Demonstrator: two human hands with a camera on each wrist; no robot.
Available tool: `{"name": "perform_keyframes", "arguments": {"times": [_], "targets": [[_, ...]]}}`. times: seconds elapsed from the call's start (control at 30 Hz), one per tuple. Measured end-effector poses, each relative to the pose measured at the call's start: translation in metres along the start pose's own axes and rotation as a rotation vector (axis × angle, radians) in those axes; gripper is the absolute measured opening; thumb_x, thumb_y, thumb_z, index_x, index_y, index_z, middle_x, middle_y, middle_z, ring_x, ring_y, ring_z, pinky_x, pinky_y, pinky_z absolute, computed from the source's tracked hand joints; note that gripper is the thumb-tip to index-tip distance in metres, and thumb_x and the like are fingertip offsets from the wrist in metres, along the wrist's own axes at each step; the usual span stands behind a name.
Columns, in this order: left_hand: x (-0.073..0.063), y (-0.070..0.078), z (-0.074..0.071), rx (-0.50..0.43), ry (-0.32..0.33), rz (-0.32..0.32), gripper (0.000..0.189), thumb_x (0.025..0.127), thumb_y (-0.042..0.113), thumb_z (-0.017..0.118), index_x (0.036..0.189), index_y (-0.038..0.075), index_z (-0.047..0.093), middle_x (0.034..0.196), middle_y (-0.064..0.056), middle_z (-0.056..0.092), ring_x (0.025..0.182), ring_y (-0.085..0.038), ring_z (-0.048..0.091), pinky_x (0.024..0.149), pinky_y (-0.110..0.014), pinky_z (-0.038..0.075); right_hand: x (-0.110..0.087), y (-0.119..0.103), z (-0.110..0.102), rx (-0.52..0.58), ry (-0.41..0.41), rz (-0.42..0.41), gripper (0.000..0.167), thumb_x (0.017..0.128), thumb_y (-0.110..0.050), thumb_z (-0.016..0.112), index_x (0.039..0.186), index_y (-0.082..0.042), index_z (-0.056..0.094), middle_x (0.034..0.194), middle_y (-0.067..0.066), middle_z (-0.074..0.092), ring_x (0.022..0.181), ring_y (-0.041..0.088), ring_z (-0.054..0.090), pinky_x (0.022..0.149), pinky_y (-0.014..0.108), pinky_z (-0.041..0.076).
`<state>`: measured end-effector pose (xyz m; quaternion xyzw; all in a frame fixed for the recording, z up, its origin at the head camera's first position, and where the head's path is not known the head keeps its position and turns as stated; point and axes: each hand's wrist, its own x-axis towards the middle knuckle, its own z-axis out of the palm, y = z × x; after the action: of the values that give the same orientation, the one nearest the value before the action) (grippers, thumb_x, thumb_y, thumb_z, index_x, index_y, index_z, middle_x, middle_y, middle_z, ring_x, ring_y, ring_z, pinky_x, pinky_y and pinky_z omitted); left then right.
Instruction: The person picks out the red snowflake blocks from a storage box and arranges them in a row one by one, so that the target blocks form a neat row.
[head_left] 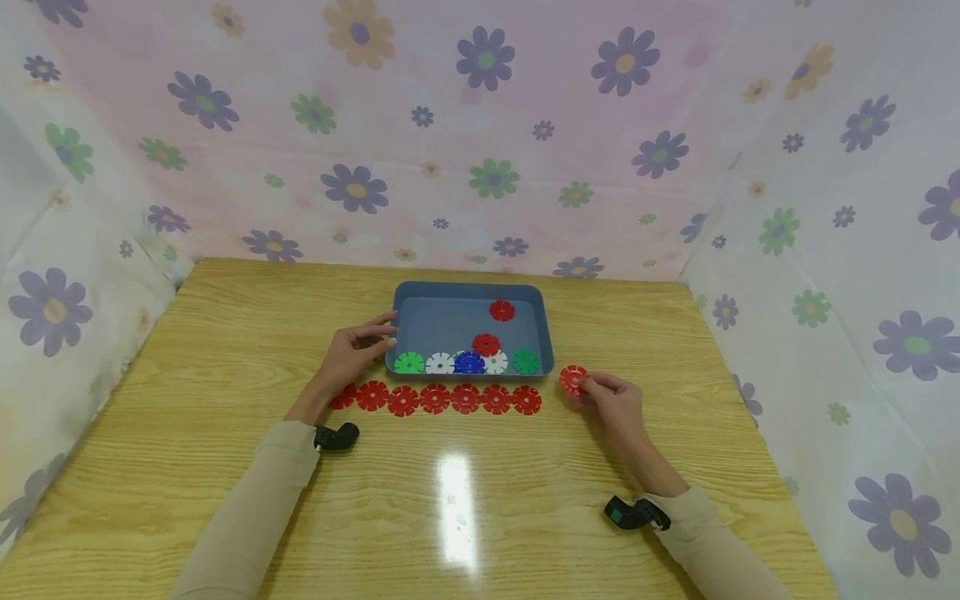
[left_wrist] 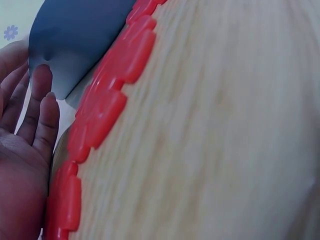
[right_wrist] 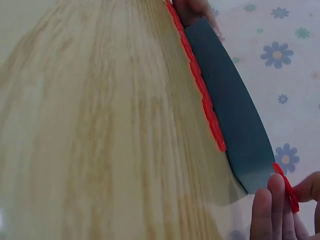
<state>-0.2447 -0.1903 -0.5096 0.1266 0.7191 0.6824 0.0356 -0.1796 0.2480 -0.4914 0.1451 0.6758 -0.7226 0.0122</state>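
Observation:
A red notched plastic disc (head_left: pixel 572 380) is pinched between the thumb and fingers of my right hand (head_left: pixel 617 403), just off the tray's front right corner. My left hand (head_left: pixel 356 354) rests its fairly straight fingertips against the left side of the blue-grey tray (head_left: pixel 467 290). In the left wrist view those fingers (left_wrist: pixel 46 117) touch the tray's outer wall. Along the tray's front edge runs a row of several red discs (head_left: pixel 465 398), the leftmost partly hidden by my left hand. The right wrist view shows the held disc (right_wrist: pixel 287 187) edge-on between fingertips.
Inside the tray, a blue disc (head_left: pixel 469 363), white discs (head_left: pixel 440 364), green discs (head_left: pixel 526 362) and two red discs (head_left: pixel 502 311) lie, mostly along the front wall. The wooden table (head_left: pixel 360 525) meets flowered cloth walls (head_left: pixel 480 125) at the back and sides.

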Motion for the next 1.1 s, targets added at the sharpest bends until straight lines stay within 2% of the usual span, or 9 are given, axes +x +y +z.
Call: {"name": "perform_keyframes", "arguments": {"times": [0.17, 0.33, 0.43, 0.6, 0.8, 1.1], "targets": [[0.000, -0.001, 0.000, -0.001, -0.004, -0.006, 0.034, 0.099, 0.008, 0.067, 0.126, -0.012, 0.065, 0.155, -0.014, 0.048, 0.142, -0.030, 0.046, 0.093, -0.014, 0.051, 0.001, 0.003, -0.009, -0.128, -0.107, -0.009, 0.030, 0.098, -0.004, 0.066, 0.120, 0.015, 0.063, 0.083, -0.004, 0.077, 0.071, 0.009, 0.074, 0.071, 0.027, 0.062], [0.000, -0.001, 0.002, -0.008, -0.007, -0.009, 0.035, 0.099, 0.008, 0.067, 0.127, -0.013, 0.064, 0.155, -0.016, 0.047, 0.144, -0.030, 0.044, 0.093, -0.014, 0.050, 0.006, 0.004, -0.013, -0.266, -0.210, -0.035, 0.038, 0.096, -0.012, 0.071, 0.123, 0.015, 0.065, 0.093, 0.005, 0.079, 0.073, 0.010, 0.074, 0.072, 0.028, 0.062], [0.001, -0.001, 0.002, -0.004, 0.000, -0.011, 0.034, 0.099, 0.008, 0.067, 0.126, -0.012, 0.065, 0.155, -0.017, 0.048, 0.144, -0.029, 0.044, 0.093, -0.014, 0.050, 0.008, 0.004, -0.014, -0.284, -0.242, -0.028, 0.039, 0.097, -0.013, 0.071, 0.123, 0.016, 0.065, 0.094, 0.006, 0.078, 0.074, 0.010, 0.074, 0.072, 0.029, 0.062], [0.002, -0.002, 0.002, 0.002, 0.002, -0.008, 0.033, 0.099, 0.008, 0.067, 0.126, -0.011, 0.066, 0.154, -0.016, 0.049, 0.144, -0.030, 0.044, 0.094, -0.013, 0.050, 0.010, 0.003, -0.014, -0.287, -0.236, 0.003, 0.035, 0.097, -0.008, 0.069, 0.122, 0.017, 0.064, 0.091, 0.006, 0.078, 0.073, 0.011, 0.075, 0.072, 0.029, 0.062], [0.002, -0.001, 0.002, 0.000, 0.002, 0.000, 0.034, 0.099, 0.008, 0.067, 0.126, -0.012, 0.065, 0.154, -0.017, 0.048, 0.145, -0.029, 0.043, 0.094, -0.013, 0.050, 0.010, 0.003, -0.016, -0.345, -0.261, 0.007, 0.036, 0.098, -0.011, 0.069, 0.122, 0.016, 0.065, 0.098, 0.012, 0.077, 0.074, 0.010, 0.074, 0.072, 0.027, 0.062], [0.000, 0.001, 0.002, -0.008, 0.004, 0.000, 0.036, 0.099, 0.010, 0.067, 0.127, -0.013, 0.064, 0.155, -0.016, 0.048, 0.145, -0.030, 0.043, 0.094, -0.014, 0.050, 0.013, 0.001, -0.023, -0.403, -0.424, -0.013, 0.038, 0.100, -0.013, 0.066, 0.126, 0.014, 0.063, 0.117, 0.024, 0.072, 0.091, 0.014, 0.076, 0.081, 0.029, 0.061]]}}
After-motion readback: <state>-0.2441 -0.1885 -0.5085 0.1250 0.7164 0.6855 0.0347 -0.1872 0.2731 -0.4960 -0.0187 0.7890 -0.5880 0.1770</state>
